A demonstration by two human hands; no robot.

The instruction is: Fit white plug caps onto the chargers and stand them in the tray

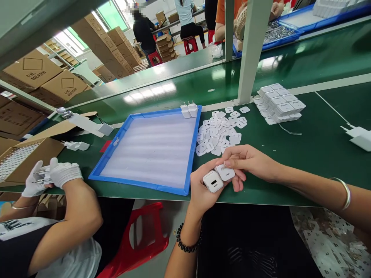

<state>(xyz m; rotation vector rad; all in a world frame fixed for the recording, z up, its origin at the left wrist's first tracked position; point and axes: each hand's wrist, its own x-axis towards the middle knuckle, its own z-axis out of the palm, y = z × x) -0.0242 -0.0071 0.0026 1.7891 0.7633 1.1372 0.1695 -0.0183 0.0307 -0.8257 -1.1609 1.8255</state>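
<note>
Two white plug chargers rest side by side in my left hand (199,190), whose fingers are closed around them. The nearer charger (213,181) faces up and shows a dark USB slot. On the other charger (226,172) a single small slot is visible, and its far edge is under the fingertips of my right hand (249,160). That hand is closed on it, thumb pressing the top. Both hands are above the front edge of the green bench. Just beyond them lies a loose pile of small white face plates (217,133).
A blue-rimmed tray (139,186) holds two upright chargers (189,110) in its far corner. Stacked white blocks (278,102) and another charger (361,137) lie to the right. A grey post (251,50) rises behind. At left, a co-worker's gloved hands (65,172) hold chargers beside a carton (31,154).
</note>
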